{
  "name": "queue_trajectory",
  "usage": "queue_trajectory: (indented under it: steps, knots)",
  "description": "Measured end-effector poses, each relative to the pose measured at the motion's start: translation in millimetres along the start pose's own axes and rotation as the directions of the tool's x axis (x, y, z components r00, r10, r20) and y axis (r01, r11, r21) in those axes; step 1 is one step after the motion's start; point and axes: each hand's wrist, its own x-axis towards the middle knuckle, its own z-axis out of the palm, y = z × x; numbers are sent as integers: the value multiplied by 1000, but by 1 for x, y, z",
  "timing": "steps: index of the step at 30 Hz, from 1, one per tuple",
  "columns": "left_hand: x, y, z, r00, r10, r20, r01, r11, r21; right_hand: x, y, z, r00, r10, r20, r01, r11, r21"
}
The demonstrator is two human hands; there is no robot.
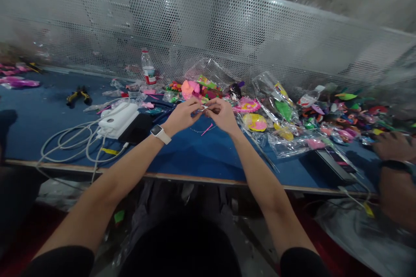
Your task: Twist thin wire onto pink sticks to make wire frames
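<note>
Head view is showing the left hand (182,117) and the right hand (223,116) above the worktop (198,156), both pinching a small white piece (204,108) between their fingertips. This piece is lying between the two hands, neither one being nearer, and its long axis seems to be running sideways, though it is too small to be sure. Just below, a pink strip (207,130) is slanting, its upper end leaning right.

piece at the fingers (194,102) is showing white (204,108), strip (207,130) is showing pink, table (201,158) is showing blue, left pliers (74,96) are showing yellow and black, far screen (195,26) is showing grey with dotted holes
</note>
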Motion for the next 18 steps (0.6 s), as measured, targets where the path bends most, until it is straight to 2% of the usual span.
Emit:
queue_trajectory:
  steps: [5, 10, 14, 18]
  knots:
    - [-2, -6, -3, 992, 64, 113, -79, 987, 137, 0, -2, 1, 1000, -11, 21, 11, 1000, 5]
    - [-3, -5, -4, 988, 98, 123, -120, 974, 193, 0, -2, 0, 999, -30, 30, 30, 999, 25]
    - [-4, -4, -2, 989, 78, 128, -106, 966, 236, 0, 0, 0, 999, -18, 36, 18, 1000, -3]
    - [-5, -4, 0, 988, 65, 140, -98, 964, 246, 0, -1, 0, 997, -57, 49, 59, 997, -53]
